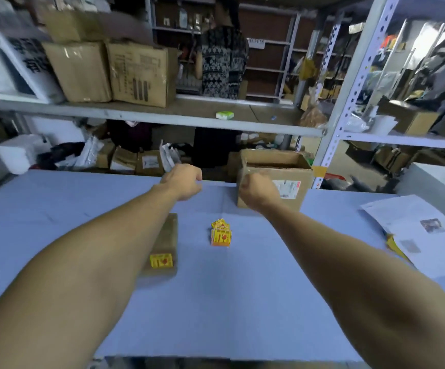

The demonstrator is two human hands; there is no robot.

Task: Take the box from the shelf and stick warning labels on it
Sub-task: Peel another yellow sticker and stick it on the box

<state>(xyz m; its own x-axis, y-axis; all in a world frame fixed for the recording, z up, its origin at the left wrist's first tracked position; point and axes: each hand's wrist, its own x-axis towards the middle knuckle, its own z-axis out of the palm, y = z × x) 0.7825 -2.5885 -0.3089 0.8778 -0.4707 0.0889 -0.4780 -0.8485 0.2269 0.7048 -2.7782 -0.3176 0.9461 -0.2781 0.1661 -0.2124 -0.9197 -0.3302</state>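
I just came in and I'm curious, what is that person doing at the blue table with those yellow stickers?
A person is reaching both arms out over a blue table toward a shelf. The left hand and right hand are curled and seem to hold nothing. The right hand is in front of an open cardboard box at the table's far edge. A small flat box lies under the left arm and already has a yellow warning label. A pile of yellow labels waits beside it.

The scene is evenly and softly lit from overhead; motion blur is seen throughout, strongest on the grey metal shelving (147, 117), which is bowed by wide-angle distortion.
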